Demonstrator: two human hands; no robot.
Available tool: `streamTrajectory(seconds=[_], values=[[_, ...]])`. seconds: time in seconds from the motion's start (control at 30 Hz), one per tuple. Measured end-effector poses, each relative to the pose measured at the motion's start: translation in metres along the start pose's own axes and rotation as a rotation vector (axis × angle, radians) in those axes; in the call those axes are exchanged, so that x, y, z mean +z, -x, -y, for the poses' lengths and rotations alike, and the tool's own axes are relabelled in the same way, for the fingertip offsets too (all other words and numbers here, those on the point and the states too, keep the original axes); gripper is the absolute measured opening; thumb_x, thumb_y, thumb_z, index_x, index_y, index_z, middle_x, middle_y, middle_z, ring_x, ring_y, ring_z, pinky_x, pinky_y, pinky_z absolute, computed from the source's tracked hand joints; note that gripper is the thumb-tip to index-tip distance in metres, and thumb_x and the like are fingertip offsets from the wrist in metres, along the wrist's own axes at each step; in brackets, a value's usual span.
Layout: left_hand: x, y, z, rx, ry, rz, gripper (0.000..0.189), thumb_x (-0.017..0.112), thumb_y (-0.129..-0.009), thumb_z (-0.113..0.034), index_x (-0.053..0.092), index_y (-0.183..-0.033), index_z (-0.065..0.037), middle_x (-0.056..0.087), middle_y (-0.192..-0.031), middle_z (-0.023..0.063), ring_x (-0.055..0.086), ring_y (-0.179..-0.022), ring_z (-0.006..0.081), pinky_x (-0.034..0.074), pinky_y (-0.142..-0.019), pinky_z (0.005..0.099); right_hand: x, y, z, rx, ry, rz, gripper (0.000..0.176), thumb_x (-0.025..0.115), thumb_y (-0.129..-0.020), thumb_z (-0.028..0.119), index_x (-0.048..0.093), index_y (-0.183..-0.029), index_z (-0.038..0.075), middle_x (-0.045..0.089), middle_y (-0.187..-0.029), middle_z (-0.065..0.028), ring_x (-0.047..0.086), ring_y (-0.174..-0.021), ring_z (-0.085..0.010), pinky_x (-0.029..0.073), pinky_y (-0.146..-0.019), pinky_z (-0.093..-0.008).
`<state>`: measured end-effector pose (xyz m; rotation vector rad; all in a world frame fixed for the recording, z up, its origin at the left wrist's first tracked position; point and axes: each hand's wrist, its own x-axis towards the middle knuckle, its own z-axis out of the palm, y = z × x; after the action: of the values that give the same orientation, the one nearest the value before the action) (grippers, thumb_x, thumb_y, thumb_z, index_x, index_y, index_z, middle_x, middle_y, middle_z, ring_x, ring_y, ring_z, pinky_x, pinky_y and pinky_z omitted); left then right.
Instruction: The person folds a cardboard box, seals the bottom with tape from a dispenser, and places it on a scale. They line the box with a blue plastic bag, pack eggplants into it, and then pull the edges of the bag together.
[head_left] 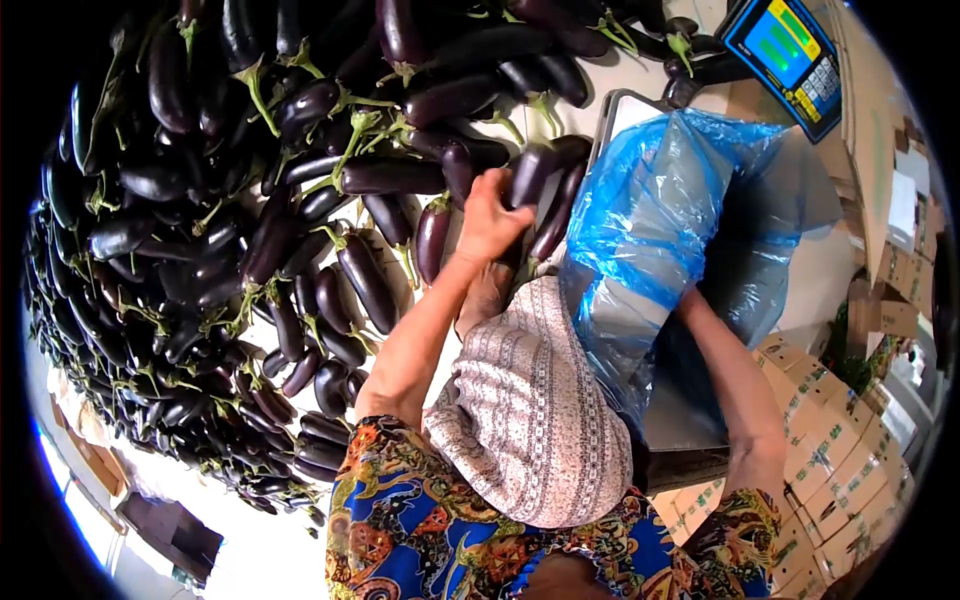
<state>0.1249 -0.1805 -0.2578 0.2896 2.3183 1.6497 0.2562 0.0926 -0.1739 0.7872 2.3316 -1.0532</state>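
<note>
My left hand [492, 225] is at the near edge of a large pile of eggplants. Its thumb lies across a dark purple eggplant [532, 172] and its fingers curl along the other side, closed on it. More eggplants lie beside this hand, among them a slim one [558, 222] to the right and a short one [433, 240] to the left. My right forearm reaches into a blue plastic bag [650, 200] that lines an open box. My right hand [690, 298] is mostly hidden by the bag, and its fingers do not show.
Above the bag stands a scale display [785, 60] with a keypad. Printed cardboard boxes [830, 450] are stacked at the lower right. The eggplant pile [180, 260] fills the left side. Patterned cloth [540, 410] covers my knee between my arms.
</note>
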Motion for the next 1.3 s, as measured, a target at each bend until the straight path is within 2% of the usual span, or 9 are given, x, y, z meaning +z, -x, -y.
streamTrajectory(seconds=[0.07, 0.27, 0.33, 0.4, 0.53, 0.7, 0.87, 1.13, 1.3], values=[[-0.031, -0.009, -0.026, -0.548, 0.764, 0.203, 0.038, 0.067, -0.077, -0.016, 0.054, -0.112, -0.006, 0.059, -0.095, 0.0077, 0.058, -0.081, 0.0210, 0.049, -0.073, 0.0354, 0.003, 0.002, -0.004, 0.020, -0.057, -0.004, 0.042, 0.065, -0.084, 0.028, 0.061, -0.117, 0.002, 0.062, -0.119, -0.0214, 0.057, -0.113, -0.0338, 0.046, -0.095, -0.0409], [-0.072, -0.004, -0.075, -0.522, 1.046, 0.258, 0.045, 0.062, -0.085, -0.016, 0.051, -0.126, -0.003, 0.061, -0.109, 0.0066, 0.060, -0.097, 0.0170, 0.049, -0.085, 0.0310, 0.002, 0.005, -0.015, 0.344, -1.442, 0.111, 0.040, 0.065, -0.083, 0.028, 0.063, -0.113, 0.001, 0.063, -0.115, -0.0238, 0.059, -0.111, -0.0363, 0.047, -0.094, -0.0420], [-0.083, -0.007, -0.128, -0.304, 0.944, 0.378, 0.058, 0.066, -0.082, -0.025, 0.046, -0.131, 0.000, 0.060, -0.109, 0.0111, 0.063, -0.096, 0.0222, 0.053, -0.084, 0.0335, -0.049, 0.011, 0.018, 0.084, 0.298, 0.142, 0.044, 0.063, -0.080, 0.038, 0.066, -0.105, 0.002, 0.064, -0.106, -0.0258, 0.061, -0.099, -0.0416, 0.052, -0.083, -0.0463], [-0.087, -0.007, -0.174, -0.260, 0.859, 0.395, 0.068, 0.067, -0.079, -0.032, 0.043, -0.132, 0.003, 0.060, -0.110, 0.0148, 0.065, -0.096, 0.0267, 0.053, -0.083, 0.0356, -0.087, 0.024, 0.038, -0.174, 0.601, 0.095, 0.030, 0.058, -0.084, 0.030, 0.066, -0.092, 0.002, 0.066, -0.087, -0.0236, 0.064, -0.083, -0.0427, 0.051, -0.077, -0.0502], [-0.074, -0.016, -0.229, -0.078, 0.623, 0.577, 0.090, 0.077, -0.069, -0.034, 0.038, -0.141, 0.003, 0.060, -0.118, 0.0163, 0.064, -0.100, 0.0254, 0.050, -0.089, 0.0362, -0.159, 0.083, 0.107, -0.220, -0.244, -0.046, 0.028, 0.057, -0.096, 0.032, 0.066, -0.097, 0.005, 0.069, -0.085, -0.0057, 0.064, -0.074, -0.0094, 0.052, -0.064, -0.0249], [-0.030, -0.035, -0.285, 0.668, 0.091, 0.915, 0.074, 0.073, -0.056, 0.003, 0.057, -0.127, -0.009, 0.060, -0.123, 0.0103, 0.058, -0.114, 0.0299, 0.046, -0.096, 0.0387, -0.183, 0.113, 0.109, -0.273, -0.867, 0.414, 0.063, 0.048, -0.096, 0.054, 0.057, -0.128, 0.000, 0.065, -0.116, -0.0166, 0.067, -0.099, -0.0212, 0.055, -0.076, -0.0291], [0.021, -0.027, -0.299, 0.926, -0.050, 0.868, 0.073, 0.077, -0.060, 0.001, 0.055, -0.129, -0.006, 0.056, -0.131, 0.0127, 0.044, -0.131, 0.0346, 0.036, -0.109, 0.0467, -0.151, 0.136, 0.120, -0.195, -0.860, 0.412, 0.058, 0.069, -0.086, 0.030, 0.047, -0.131, 0.000, 0.059, -0.106, -0.0092, 0.061, -0.091, -0.0157, 0.051, -0.079, -0.0257], [-0.041, -0.029, -0.177, -0.061, 0.303, 0.217, 0.030, 0.059, -0.093, -0.009, 0.059, -0.121, 0.000, 0.067, -0.099, 0.0056, 0.062, -0.090, 0.0116, 0.048, -0.083, 0.0258, -0.055, 0.095, 0.037, 0.034, -0.683, -0.228, 0.070, 0.060, -0.091, 0.037, 0.029, -0.141, 0.000, 0.059, -0.108, -0.0139, 0.060, -0.092, -0.0239, 0.048, -0.081, -0.0345], [-0.053, 0.025, -0.079, -0.343, 0.224, 0.331, 0.025, 0.057, -0.092, -0.007, 0.060, -0.116, -0.001, 0.066, -0.096, 0.0047, 0.060, -0.086, 0.0124, 0.048, -0.079, 0.0273, 0.038, 0.041, 0.022, 0.187, -0.144, 0.039, 0.087, 0.057, -0.083, 0.025, 0.005, -0.144, -0.008, 0.051, -0.123, -0.0374, 0.054, -0.113, -0.0469, 0.045, -0.096, -0.0456]])
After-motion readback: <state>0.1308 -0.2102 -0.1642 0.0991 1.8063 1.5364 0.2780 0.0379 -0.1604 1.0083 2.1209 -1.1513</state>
